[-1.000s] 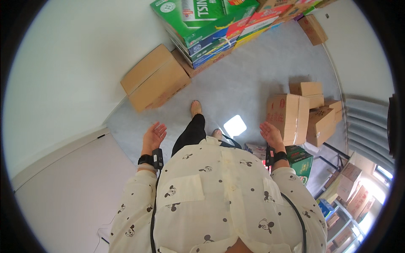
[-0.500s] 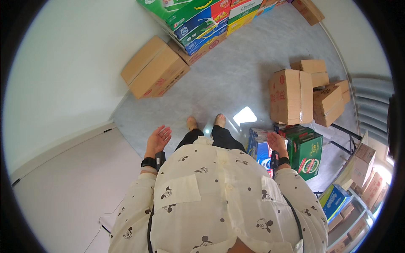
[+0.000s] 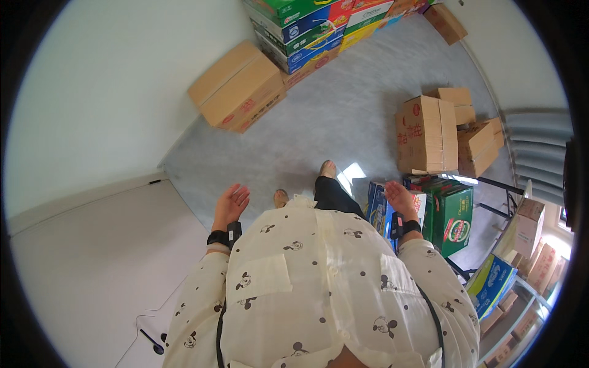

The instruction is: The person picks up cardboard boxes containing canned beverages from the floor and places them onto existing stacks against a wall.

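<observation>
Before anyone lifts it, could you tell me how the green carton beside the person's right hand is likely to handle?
The green carton looks like a closed, stiff cardboard box, so probably rigid. Being bulky beside the right hand, it likely needs both hands. It sits flat among other boxes, so it should slide, not roll.

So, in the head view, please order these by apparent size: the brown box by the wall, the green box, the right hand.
1. brown box by the wall
2. green box, though it lies nearer the camera
3. right hand

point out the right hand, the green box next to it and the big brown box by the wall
right hand [image 3: 400,197], head view, back of the hand
green box [image 3: 453,216], head view, front face
big brown box [image 3: 238,86], head view, top face
</observation>
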Available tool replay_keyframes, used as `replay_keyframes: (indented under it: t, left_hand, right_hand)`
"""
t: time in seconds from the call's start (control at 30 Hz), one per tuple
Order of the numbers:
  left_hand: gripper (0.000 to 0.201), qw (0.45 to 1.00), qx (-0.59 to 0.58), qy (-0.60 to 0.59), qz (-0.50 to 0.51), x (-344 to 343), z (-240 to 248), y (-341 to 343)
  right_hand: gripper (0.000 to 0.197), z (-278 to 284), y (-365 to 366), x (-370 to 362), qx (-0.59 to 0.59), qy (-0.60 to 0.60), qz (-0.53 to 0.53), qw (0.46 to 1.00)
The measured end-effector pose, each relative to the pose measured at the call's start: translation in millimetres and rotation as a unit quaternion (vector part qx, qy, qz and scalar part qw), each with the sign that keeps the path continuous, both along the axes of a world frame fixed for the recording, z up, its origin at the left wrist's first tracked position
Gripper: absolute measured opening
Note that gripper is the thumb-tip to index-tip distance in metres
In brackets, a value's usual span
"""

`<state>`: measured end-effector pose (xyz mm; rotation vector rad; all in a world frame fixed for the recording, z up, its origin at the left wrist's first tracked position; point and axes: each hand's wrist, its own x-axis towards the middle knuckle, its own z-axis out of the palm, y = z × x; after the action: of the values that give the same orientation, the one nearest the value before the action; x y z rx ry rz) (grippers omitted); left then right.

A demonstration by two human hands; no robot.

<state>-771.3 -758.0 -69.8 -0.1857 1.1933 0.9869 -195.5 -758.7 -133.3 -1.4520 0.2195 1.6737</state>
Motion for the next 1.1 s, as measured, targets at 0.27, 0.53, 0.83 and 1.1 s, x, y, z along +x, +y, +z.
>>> replay_keyframes:
  t: [0.27, 0.53, 0.83, 1.1]
  left_hand:
    - [0.034, 0.999, -0.036, 0.016, 0.018, -82.9, -31.1, -62.8]
    - [0.036, 0.999, 0.013, -0.015, -0.04, -108.3, -38.1, -65.0]
    - [0.04, 0.999, 0.027, -0.014, -0.044, -125.8, -32.6, -96.5]
    - [0.036, 0.999, 0.002, -0.01, -0.035, -130.3, -36.4, -113.8]
  right_hand:
    - [0.025, 0.5, -70.0, -95.7, 0.013, -0.041, 0.017, 0.999]
    - [0.024, -7.5, -162.8, -116.3, -0.055, -0.029, -0.057, 0.996]
    - [0.023, -1.4, -193.2, -128.8, -0.063, -0.011, -0.076, 0.995]
    - [0.031, 14.7, -178.4, -143.8, -0.009, -0.014, -0.063, 0.998]
